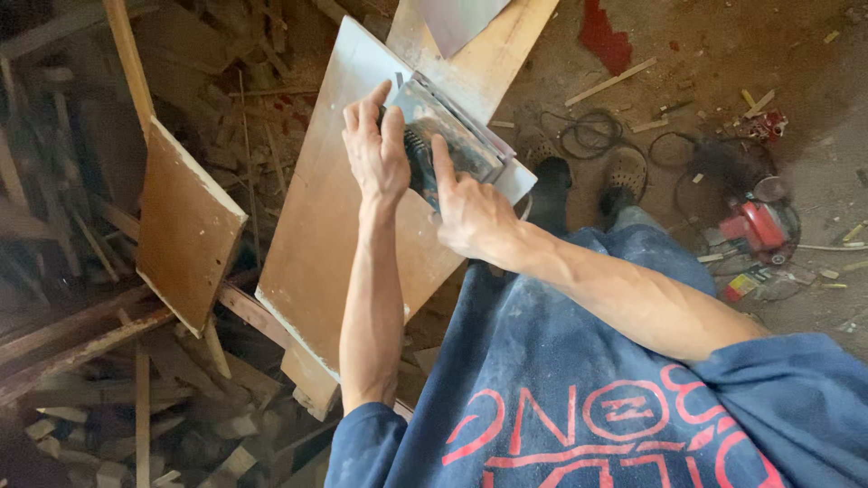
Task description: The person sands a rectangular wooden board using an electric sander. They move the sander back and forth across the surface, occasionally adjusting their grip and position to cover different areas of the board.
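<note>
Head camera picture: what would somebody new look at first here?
First, the two hands in the middle: the left hand and right hand both grip a dark power tool pressed on a long brown board. Next, the red power tool lying on the dusty floor at the right, beside black cables. On the left sits a messy heap of wood scraps.

I stand in a rough woodworking shop. A heap of splintered timber offcuts [181, 425] covers the dirt floor [796, 54] to one side, a long brown plywood board [316, 235] leans across it, and a red handheld power tool [758, 226] lies beside a coiled black cable [589, 134] among the scraps.
</note>
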